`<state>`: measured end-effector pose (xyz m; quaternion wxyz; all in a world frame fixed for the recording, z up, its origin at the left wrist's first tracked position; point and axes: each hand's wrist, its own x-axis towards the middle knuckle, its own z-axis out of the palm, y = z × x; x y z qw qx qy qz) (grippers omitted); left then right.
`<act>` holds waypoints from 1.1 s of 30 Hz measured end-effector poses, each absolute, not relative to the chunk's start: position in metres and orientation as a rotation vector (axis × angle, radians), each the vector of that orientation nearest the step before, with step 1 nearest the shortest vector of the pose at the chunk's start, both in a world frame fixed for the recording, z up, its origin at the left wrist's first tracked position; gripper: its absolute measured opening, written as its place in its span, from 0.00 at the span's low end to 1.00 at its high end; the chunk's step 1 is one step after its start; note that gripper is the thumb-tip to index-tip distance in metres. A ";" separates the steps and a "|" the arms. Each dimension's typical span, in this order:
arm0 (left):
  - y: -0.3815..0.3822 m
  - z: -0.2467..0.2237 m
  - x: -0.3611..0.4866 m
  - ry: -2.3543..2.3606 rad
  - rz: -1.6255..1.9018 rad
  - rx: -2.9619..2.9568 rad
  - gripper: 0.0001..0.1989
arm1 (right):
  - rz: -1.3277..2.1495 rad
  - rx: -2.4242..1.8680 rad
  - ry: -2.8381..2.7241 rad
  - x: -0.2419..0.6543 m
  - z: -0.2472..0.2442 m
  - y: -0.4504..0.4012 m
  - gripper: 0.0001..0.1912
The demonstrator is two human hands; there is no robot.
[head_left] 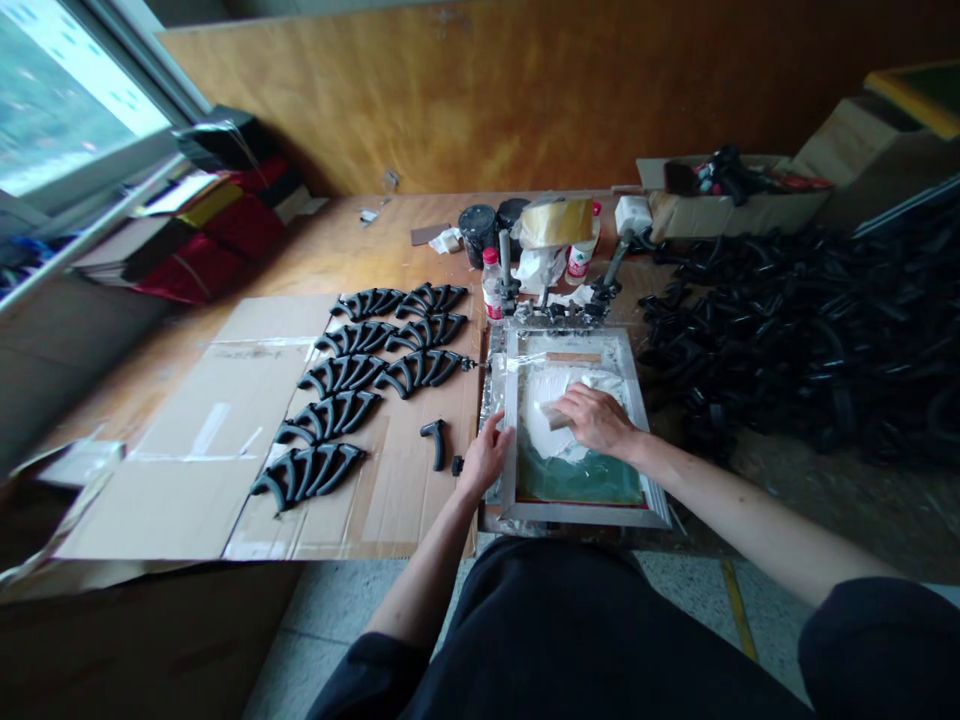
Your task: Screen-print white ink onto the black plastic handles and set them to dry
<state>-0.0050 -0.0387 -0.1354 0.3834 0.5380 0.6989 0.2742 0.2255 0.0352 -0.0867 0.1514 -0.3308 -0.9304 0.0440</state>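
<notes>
A silver-edged printing screen (511, 480) lies before me, its green mesh partly covered by white ink (551, 385). My right hand (598, 418) is closed around a small squeegee (555, 415), held on the white ink near the middle of the mesh. My left hand (486, 455) is at the screen's left edge, fingers curled against the frame; whatever lies under the frame there is hidden. Just left of that hand, a single black curved handle (435, 443) and a small black knob (457, 465) rest on cardboard. A wooden strip (573, 358) lies across the screen's far end.
Rows of black handles (311, 475) lie on the cardboard sheet (187, 440) to the left. Black parts (787, 340) are heaped at right. Behind the screen stand a metal clamp stand (555, 312), red-capped bottles (491, 285) and dark tubs (478, 235). An open carton (735, 212) sits at far right.
</notes>
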 end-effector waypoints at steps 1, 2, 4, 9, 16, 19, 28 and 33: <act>-0.039 -0.136 -0.005 1.786 0.699 1.367 0.25 | 0.165 -0.865 -2.705 0.231 -0.084 0.030 0.12; -0.039 -0.137 -0.005 1.789 0.697 1.365 0.25 | 0.202 -0.792 -2.730 0.236 -0.082 0.026 0.13; -0.039 -0.138 -0.005 1.795 0.695 1.373 0.26 | 0.271 -0.682 -2.760 0.246 -0.076 0.021 0.14; -0.039 -0.137 -0.005 1.817 0.683 1.381 0.26 | 0.465 -0.646 -2.777 0.246 -0.064 0.031 0.13; -0.038 -0.136 -0.004 1.799 0.731 1.339 0.26 | 0.258 -0.736 -2.649 0.233 -0.091 0.009 0.16; -0.038 -0.134 -0.003 1.808 0.747 1.310 0.26 | 0.335 -0.653 -2.692 0.245 -0.090 0.001 0.16; -0.040 -0.104 -0.001 1.730 0.809 1.216 0.30 | 0.322 -1.273 -2.466 0.217 -0.032 0.081 0.29; -0.037 -0.049 0.000 1.520 1.024 1.092 0.30 | 0.194 -1.442 -2.027 0.291 -0.005 0.116 0.24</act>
